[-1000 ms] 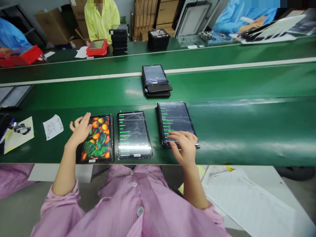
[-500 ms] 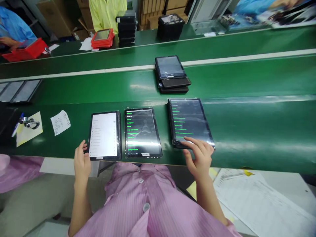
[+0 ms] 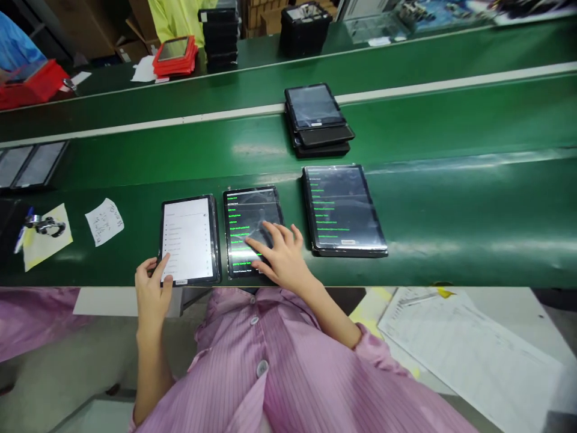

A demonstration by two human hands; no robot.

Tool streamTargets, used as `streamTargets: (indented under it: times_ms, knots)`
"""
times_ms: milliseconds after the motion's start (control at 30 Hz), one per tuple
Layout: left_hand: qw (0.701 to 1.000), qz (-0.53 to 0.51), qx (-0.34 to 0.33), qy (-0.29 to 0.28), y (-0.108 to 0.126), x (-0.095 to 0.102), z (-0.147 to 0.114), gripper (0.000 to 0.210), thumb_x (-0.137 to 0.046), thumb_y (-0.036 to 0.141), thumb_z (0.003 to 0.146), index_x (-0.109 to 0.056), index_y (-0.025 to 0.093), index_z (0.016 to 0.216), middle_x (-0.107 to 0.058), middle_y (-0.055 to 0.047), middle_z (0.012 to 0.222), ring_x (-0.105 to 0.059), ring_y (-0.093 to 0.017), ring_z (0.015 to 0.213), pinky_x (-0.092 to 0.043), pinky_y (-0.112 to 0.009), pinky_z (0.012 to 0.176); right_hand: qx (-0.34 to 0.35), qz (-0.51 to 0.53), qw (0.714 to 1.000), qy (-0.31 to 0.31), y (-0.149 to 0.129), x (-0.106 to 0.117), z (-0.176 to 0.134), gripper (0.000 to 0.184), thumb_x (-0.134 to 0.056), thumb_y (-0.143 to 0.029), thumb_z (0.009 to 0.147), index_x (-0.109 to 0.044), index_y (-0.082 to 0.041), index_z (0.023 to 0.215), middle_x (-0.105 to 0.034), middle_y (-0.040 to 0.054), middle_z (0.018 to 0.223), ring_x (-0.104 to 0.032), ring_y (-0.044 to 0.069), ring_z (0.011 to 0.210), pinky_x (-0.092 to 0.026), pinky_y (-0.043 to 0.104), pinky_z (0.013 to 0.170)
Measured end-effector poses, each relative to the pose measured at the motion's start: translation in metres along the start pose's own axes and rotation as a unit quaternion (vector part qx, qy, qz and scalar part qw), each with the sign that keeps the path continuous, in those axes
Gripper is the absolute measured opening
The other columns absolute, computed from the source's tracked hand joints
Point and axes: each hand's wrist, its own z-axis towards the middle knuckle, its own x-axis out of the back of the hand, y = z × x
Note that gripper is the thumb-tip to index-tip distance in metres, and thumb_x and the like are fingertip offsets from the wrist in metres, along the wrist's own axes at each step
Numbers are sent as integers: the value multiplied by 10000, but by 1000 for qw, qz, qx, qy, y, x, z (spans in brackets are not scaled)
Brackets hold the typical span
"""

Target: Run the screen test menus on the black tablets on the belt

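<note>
Three tablets lie in a row along the bench edge in front of me. On the left one (image 3: 187, 234) a white list screen is lit, and my left hand (image 3: 152, 288) rests at its lower left corner, fingers apart, one fingertip over the screen. The middle tablet (image 3: 246, 210) shows a black screen with green text lines. Over its lower half is my right hand (image 3: 282, 255), fingers spread, hiding part of the screen; touch cannot be told. To the right, another tablet (image 3: 342, 210) with green text sits on top of something dark of similar shape.
Behind the row stands a stack of tablets (image 3: 315, 108). Left are a handwritten slip (image 3: 104, 222) and a yellow note (image 3: 47, 240) with a metal object on it. Red trays (image 3: 175, 57), a black stack (image 3: 219, 39) and a black bin (image 3: 305, 29) line the far side. Papers (image 3: 469, 355) lie lower right.
My right hand has moved left from the right tablet to the middle one. My left hand's finger has come over the left tablet's screen, whose list looks slightly different. The view has shifted.
</note>
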Motion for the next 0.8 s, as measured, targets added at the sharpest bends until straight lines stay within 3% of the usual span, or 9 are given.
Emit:
streamTargets:
  times_ms: [100,200,300,400,533,667,800]
  knots:
    - [999,-11,-47,-13,3,0,-2,687,-277,654,978,-552,224,1438,-302,-173,1505,-412,-384,1338,-347,-577,1116,8,-5,1000,-19,-3,-1,2,508,-538,-600,929,-581,-381,1385,-406,117,1534,-294,397,1368,-123,677,1124]
    - [998,-38,-47,28,7,-2,-2,797,-265,702,959,-320,198,1574,-238,-207,1557,-332,-410,1419,-309,-592,1148,-7,-6,1000,-4,9,6,-6,619,-539,-656,902,-496,-386,1457,-369,119,1551,-308,389,1363,-138,667,1132]
    - [997,-56,-37,46,6,-4,1,755,-231,643,993,-261,177,1586,-351,-210,1516,-347,-370,1427,-313,-543,1166,-107,-27,992,57,37,14,-23,653,-527,-636,908,-473,-322,1477,-349,146,1537,-326,394,1342,-177,660,1132]
    - [997,-52,-34,51,4,-6,6,681,-219,571,1019,-306,170,1563,-429,-198,1477,-397,-338,1401,-328,-502,1163,-239,-67,963,106,72,22,-42,565,-482,-561,942,-526,-278,1429,-335,168,1517,-336,411,1317,-220,696,1090]
    - [995,-43,-25,85,5,-10,11,661,-260,559,1022,-390,139,1515,-488,-211,1423,-457,-342,1345,-354,-510,1132,-347,-115,927,83,101,26,-57,527,-420,-559,955,-553,-305,1398,-295,154,1528,-316,424,1321,-223,753,1041]
    - [996,-51,1,79,9,-12,14,620,-240,526,1035,-445,139,1474,-547,-201,1364,-525,-308,1257,-399,-480,1084,-351,-103,925,105,101,23,-58,606,-383,-624,945,-496,-288,1436,-266,169,1528,-295,443,1338,-209,770,1039]
    - [996,-50,6,72,12,-10,15,635,-235,548,1030,-448,141,1468,-562,-199,1354,-532,-306,1238,-406,-472,1066,-303,-70,941,136,86,16,-54,652,-367,-649,940,-464,-240,1439,-261,196,1516,-277,451,1354,-196,762,1057]
